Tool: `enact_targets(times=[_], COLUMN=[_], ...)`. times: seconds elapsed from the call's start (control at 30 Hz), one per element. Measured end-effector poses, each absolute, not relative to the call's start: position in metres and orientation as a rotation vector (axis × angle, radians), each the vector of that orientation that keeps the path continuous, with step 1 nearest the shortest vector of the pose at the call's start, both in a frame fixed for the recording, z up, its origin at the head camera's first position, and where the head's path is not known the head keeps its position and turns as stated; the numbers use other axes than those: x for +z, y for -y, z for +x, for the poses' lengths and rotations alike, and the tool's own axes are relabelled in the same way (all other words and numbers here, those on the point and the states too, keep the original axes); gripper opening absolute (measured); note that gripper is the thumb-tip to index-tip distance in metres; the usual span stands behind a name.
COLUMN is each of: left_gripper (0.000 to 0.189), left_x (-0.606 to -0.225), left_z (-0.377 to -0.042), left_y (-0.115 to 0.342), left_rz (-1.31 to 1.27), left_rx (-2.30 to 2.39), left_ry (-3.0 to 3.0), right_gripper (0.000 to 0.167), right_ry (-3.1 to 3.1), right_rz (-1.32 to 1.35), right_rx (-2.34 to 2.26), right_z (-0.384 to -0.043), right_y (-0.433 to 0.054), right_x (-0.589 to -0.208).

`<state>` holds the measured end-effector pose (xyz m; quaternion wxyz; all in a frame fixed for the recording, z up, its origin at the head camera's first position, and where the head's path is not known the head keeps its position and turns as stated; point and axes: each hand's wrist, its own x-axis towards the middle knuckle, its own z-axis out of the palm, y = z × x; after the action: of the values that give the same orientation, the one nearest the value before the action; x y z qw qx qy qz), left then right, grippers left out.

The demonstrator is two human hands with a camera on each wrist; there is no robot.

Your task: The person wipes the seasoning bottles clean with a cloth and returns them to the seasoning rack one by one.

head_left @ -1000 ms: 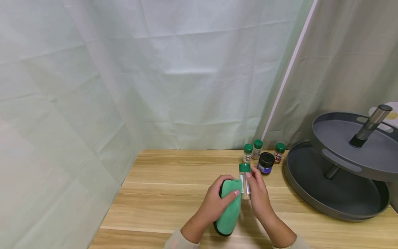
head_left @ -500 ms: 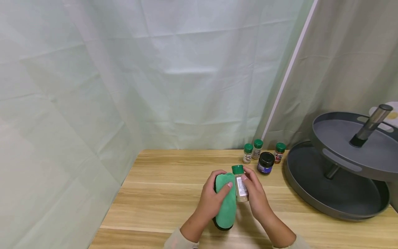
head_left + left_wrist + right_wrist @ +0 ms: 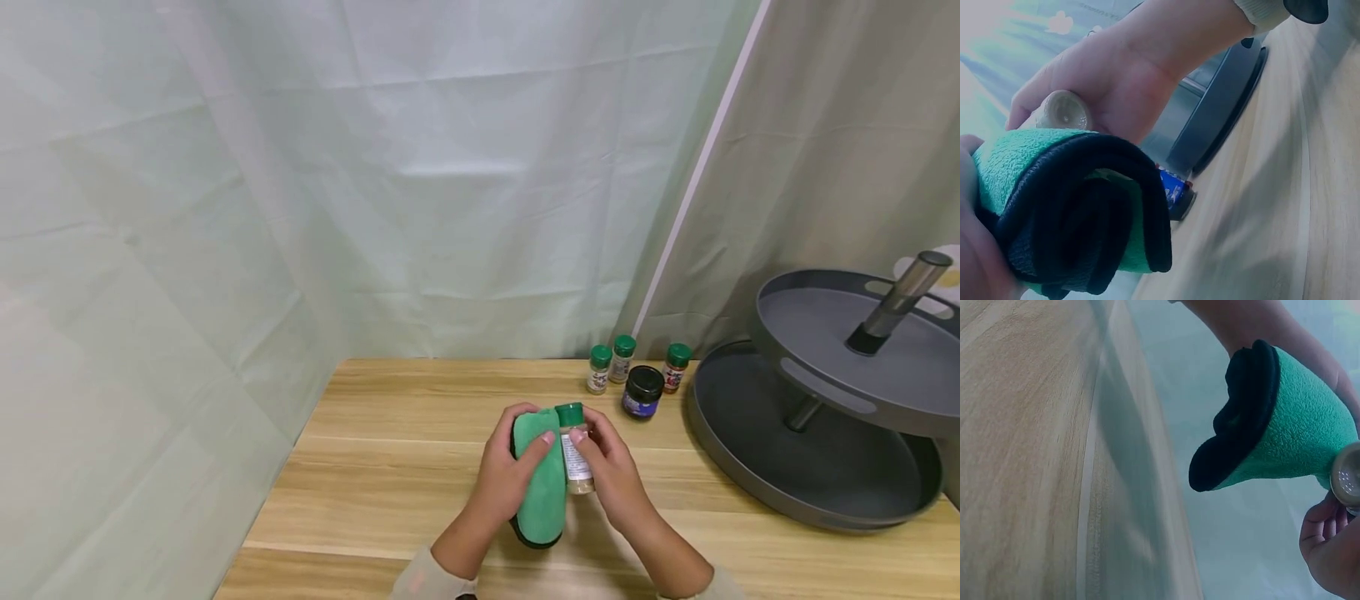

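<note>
In the head view my left hand (image 3: 504, 467) grips a folded green cloth (image 3: 542, 492) with a dark edge, thumb on top. Against the cloth's right side is a clear spice bottle (image 3: 577, 462) with a green cap, a white printed label and pale contents. My right hand (image 3: 611, 471) holds this bottle, its thumb across the upper label. The left wrist view shows the cloth's layered, dark-bordered end (image 3: 1079, 212) and the bottle's round base (image 3: 1065, 111) behind it. At the right edge of the right wrist view, the bottle's base (image 3: 1347, 475) touches the cloth.
Beyond the hands stand several small green-capped spice bottles (image 3: 598, 371) and a black-lidded jar (image 3: 642, 393) with a blue label. A dark grey two-tier round tray (image 3: 750, 492) with a metal post fills the right side. Pale curtains (image 3: 480, 183) hang behind the wooden table (image 3: 375, 467).
Both hands have shifted slightly left with the cloth and the bottle. The bottle has turned so its printed label faces up, and the right thumb has moved across it.
</note>
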<state>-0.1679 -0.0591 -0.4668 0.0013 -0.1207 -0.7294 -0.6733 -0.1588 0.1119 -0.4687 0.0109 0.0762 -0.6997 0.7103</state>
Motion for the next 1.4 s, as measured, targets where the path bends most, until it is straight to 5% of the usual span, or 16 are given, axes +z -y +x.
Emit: enact_targets(times=[0.43, 0.67, 1.13, 1.4], left_gripper=[0.038, 0.039, 0.037, 0.038], left_x=[-0.463, -0.463, -0.463, -0.463], left_z=[-0.162, -0.162, -0.167, -0.168], left_y=[0.057, 0.055, 0.058, 0.059], left_rz=[-0.736, -0.614, -0.208, -0.276], left_rx=[-1.878, -1.864, -2.101, -2.126], left_ry=[2.566, 2.530, 2.256, 2.258], right_gripper=[0.036, 0.045, 0.037, 0.037], right_ry=[2.049, 2.066, 2.163, 2.140], right_rz=[0.057, 0.087, 0.253, 0.301], right_rx=[2.152, 2.251, 2.285, 2.235], right_z=[-0.162, -0.161, -0.158, -0.158], right_y=[-0.118, -0.117, -0.109, -0.108], right_x=[-0.466, -0.465, -0.469, -0.470])
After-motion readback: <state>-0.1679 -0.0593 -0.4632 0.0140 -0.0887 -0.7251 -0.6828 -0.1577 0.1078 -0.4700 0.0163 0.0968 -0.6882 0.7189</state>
